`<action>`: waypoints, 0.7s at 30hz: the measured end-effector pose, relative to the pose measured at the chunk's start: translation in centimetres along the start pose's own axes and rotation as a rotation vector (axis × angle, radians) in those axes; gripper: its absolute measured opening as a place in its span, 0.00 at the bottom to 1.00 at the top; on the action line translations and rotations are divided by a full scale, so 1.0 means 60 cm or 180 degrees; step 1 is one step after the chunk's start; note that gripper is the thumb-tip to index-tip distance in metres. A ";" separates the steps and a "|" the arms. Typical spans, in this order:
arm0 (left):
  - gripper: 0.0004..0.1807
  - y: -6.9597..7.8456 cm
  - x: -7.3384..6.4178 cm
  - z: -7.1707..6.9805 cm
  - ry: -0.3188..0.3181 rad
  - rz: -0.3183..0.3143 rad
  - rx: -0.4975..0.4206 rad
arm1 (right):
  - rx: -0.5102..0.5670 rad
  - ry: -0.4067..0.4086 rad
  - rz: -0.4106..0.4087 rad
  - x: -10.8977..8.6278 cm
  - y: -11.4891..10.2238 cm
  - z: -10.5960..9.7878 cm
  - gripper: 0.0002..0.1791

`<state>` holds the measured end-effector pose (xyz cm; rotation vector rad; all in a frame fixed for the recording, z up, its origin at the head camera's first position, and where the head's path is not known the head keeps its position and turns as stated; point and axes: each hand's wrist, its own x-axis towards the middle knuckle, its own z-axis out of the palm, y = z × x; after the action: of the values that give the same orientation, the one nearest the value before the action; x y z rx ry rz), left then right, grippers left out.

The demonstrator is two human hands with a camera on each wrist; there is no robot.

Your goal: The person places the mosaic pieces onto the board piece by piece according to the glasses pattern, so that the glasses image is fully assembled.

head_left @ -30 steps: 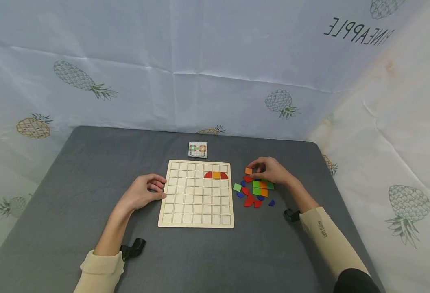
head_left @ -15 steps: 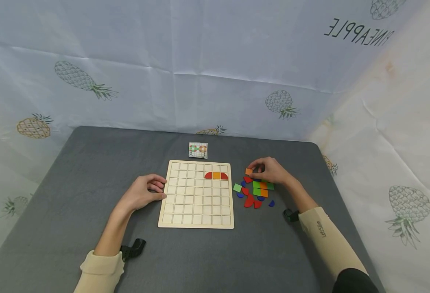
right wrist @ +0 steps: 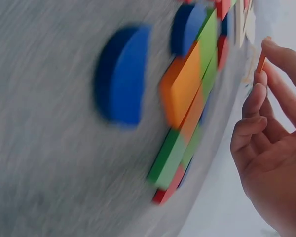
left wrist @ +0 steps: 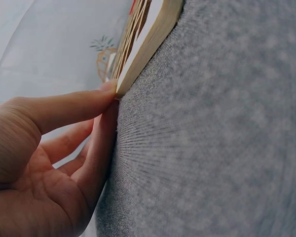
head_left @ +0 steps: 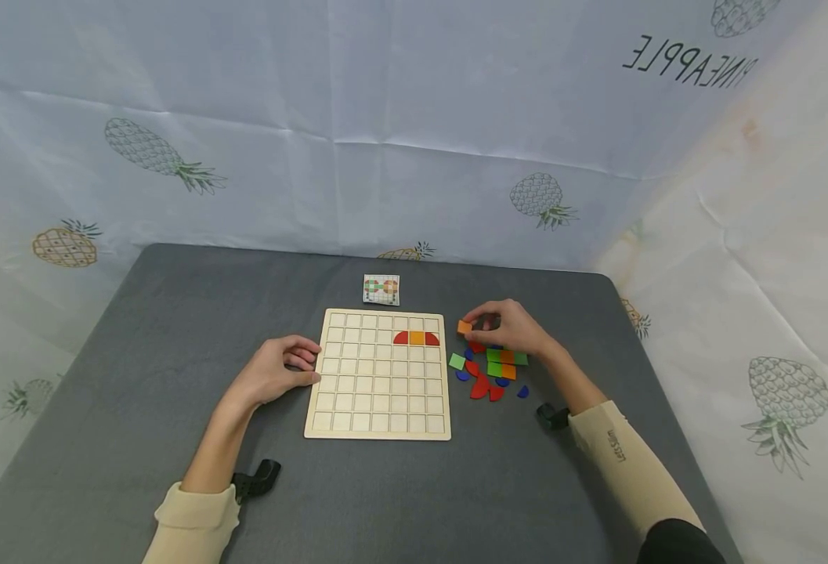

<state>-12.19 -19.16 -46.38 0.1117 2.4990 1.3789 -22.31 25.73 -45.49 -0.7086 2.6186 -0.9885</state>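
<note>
My right hand (head_left: 512, 327) pinches an orange square tile (head_left: 464, 327) between thumb and fingertips. In the right wrist view the tile (right wrist: 262, 60) is seen edge-on, raised off the table. A square wooden grid board (head_left: 378, 392) lies flat at the middle of the table. Along one of its upper rows sit a red quarter-round piece (head_left: 401, 338), an orange square (head_left: 417, 338) and another red quarter-round (head_left: 431, 338). My left hand (head_left: 272, 372) touches the board's left edge, thumb and fingers spread apart along it. The left wrist view shows the thumb (left wrist: 74, 108) at the board's side.
Right of the board lies a loose cluster of pieces: green squares (head_left: 457, 361), red quarter-rounds (head_left: 480, 386), blue half-rounds (head_left: 522, 391) and orange squares (head_left: 508, 371). A small printed pattern card (head_left: 381, 289) lies beyond the board. A pineapple-print curtain (head_left: 414, 157) hangs behind the grey table (head_left: 385, 501).
My right hand has moved a little left, toward the board, carrying the orange square tile away from its earlier spot. The left hand and the board have stayed put.
</note>
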 end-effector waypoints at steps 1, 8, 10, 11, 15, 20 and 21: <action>0.24 0.000 0.000 0.000 0.0002 0.0000 -0.0001 | 0.0043 -0.0007 -0.0031 0.001 -0.005 0.003 0.16; 0.24 -0.001 0.000 -0.001 0.0000 0.0018 -0.0016 | 0.0208 -0.0118 -0.0211 0.014 -0.042 0.029 0.16; 0.24 -0.001 0.001 -0.001 0.0000 0.0019 -0.0013 | 0.0232 -0.0175 -0.0242 0.018 -0.052 0.039 0.16; 0.24 -0.001 0.001 -0.001 -0.0001 0.0021 -0.0011 | 0.0243 -0.0197 -0.0264 0.021 -0.056 0.045 0.16; 0.24 -0.001 0.002 -0.001 -0.0002 0.0025 0.0008 | 0.0230 -0.0271 -0.0353 0.032 -0.074 0.067 0.15; 0.24 -0.001 0.001 -0.002 -0.0013 0.0010 0.0007 | 0.0200 -0.0377 -0.0443 0.042 -0.096 0.088 0.14; 0.24 -0.001 0.001 -0.002 -0.0016 0.0007 0.0005 | 0.0194 -0.0404 -0.0449 0.043 -0.100 0.091 0.14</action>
<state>-12.28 -19.24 -46.38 0.1181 2.4968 1.3757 -20.25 17.50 -45.63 -0.9201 2.4469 -1.0212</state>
